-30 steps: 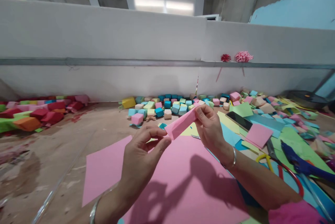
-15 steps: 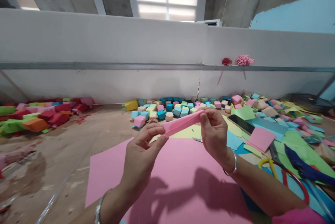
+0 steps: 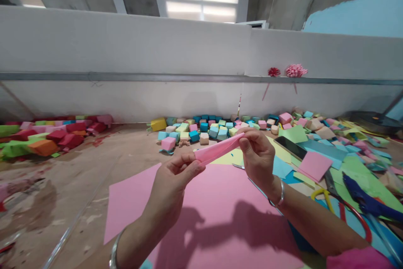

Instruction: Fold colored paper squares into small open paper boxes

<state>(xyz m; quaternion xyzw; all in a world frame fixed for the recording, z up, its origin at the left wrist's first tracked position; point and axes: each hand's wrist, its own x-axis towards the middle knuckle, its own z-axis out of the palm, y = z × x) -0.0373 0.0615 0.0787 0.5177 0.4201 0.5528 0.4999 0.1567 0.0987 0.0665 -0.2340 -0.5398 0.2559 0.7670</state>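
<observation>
A narrow folded strip of pink paper (image 3: 218, 150) is stretched between my two hands, above a large pink sheet (image 3: 220, 202) on the table. At its left end, my left hand (image 3: 173, 183) pinches the strip between thumb and fingers. My right hand (image 3: 258, 153) grips the other, slightly higher end the same way. Long folds run along the strip, with an edge standing a little apart near the left thumb. Shadows of both hands fall on the pink sheet below.
Small paper cubes (image 3: 204, 138) line the back of the table. Red and green paper blocks (image 3: 71, 141) lie at left. To the right are a phone (image 3: 289, 148), a pink square of paper (image 3: 315, 165), scissors (image 3: 325, 197) and a blue glue gun (image 3: 368, 197). A white partition (image 3: 126, 46) stands behind.
My left thumb has slid slightly right along the strip's lower edge, and the strip's layers show a little more separation. My right hand has hardly moved.
</observation>
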